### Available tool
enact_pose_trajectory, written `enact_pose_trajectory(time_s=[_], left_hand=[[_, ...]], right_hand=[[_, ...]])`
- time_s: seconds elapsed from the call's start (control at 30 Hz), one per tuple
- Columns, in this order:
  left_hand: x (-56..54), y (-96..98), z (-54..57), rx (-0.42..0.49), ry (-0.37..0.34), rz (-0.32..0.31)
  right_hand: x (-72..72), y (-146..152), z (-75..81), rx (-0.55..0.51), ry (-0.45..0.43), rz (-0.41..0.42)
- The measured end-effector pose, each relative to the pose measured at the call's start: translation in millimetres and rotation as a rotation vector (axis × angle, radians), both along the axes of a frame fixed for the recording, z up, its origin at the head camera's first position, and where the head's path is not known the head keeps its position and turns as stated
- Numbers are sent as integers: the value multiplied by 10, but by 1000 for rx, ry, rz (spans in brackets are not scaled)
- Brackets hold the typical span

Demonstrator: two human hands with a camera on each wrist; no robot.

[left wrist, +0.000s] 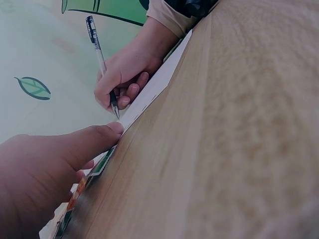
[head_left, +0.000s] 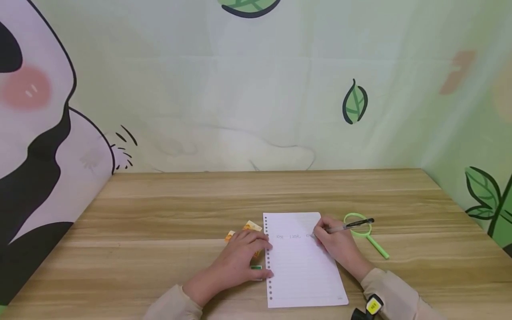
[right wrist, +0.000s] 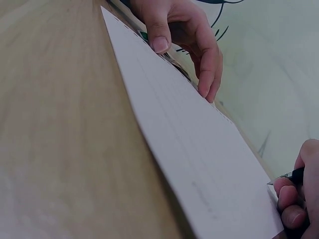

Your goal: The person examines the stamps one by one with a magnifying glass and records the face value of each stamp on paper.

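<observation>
A white lined sheet of paper (head_left: 304, 271) with punched holes down its left edge lies on the table. My right hand (head_left: 338, 244) grips a pen (head_left: 348, 226), its tip at the paper near the end of a short line of handwriting (head_left: 289, 237). The pen's dark cap end points up and to the right. My left hand (head_left: 240, 258) rests at the holed edge, thumb and fingertips touching the paper, fingers loosely spread. In the right wrist view the left thumb (right wrist: 160, 44) presses on the sheet's margin. Orange and yellow cards (head_left: 253, 226) lie partly hidden beneath the left hand.
A light green magnifying glass (head_left: 377, 246) lies right of the paper, its ring partly behind the pen. The wooden table (head_left: 160, 204) ends at a backdrop (head_left: 256, 98) printed with leaves and a panda. A black strap with a yellow-faced device (head_left: 374, 305) is on the right wrist.
</observation>
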State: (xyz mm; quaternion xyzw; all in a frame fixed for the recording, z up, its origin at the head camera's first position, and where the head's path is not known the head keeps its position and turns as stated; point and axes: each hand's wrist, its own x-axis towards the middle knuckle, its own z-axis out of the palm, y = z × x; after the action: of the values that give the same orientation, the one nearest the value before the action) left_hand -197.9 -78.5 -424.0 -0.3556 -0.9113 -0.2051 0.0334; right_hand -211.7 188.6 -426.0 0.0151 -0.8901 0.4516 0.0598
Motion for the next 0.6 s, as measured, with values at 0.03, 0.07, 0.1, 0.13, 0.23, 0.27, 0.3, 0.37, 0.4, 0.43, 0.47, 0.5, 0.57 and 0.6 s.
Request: enact_pose_trajectory(time_s=[0.03, 0.07, 0.1, 0.13, 0.23, 0.27, 0.3, 0.37, 0.4, 0.43, 0.47, 0.5, 0.57, 0.6], left_hand=[[-2, 2, 2, -1, -1, -1], [-4, 3, 3, -2, -4, 0], [-5, 4, 5, -4, -4, 1], [-5, 4, 6, -5, -6, 2], [-2, 5, 11, -8, -7, 3], [0, 5, 12, -7, -8, 3], [0, 5, 13, -6, -8, 3], [1, 4, 12, -1, -6, 1], [0, 4, 11, 1, -3, 0], [-2, 3, 9, 3, -1, -1], [-3, 2, 8, 7, 0, -2], [-4, 1, 6, 12, 3, -4], [-5, -4, 2, 22, 5, -5], [-7, -6, -2, 25, 12, -8]], right_hand=[[-1, 1, 0, 4, 2, -2], [-1, 2, 1, 5, 3, -4], [-2, 2, 2, 3, 4, -7], [-1, 1, 2, 0, 3, -10], [-1, -1, 4, -17, -2, -17], [0, -2, 4, -23, -4, -19], [0, -2, 4, -27, -5, -22], [-1, -2, 4, -28, -5, -24], [-1, -2, 4, -27, -4, -24], [-2, -1, 3, -23, -1, -25], [-3, -1, 2, -20, 2, -25], [-4, -1, 2, -16, 6, -24], [-7, -3, 0, -6, 13, -20], [-9, -4, -1, -2, 16, -17]])
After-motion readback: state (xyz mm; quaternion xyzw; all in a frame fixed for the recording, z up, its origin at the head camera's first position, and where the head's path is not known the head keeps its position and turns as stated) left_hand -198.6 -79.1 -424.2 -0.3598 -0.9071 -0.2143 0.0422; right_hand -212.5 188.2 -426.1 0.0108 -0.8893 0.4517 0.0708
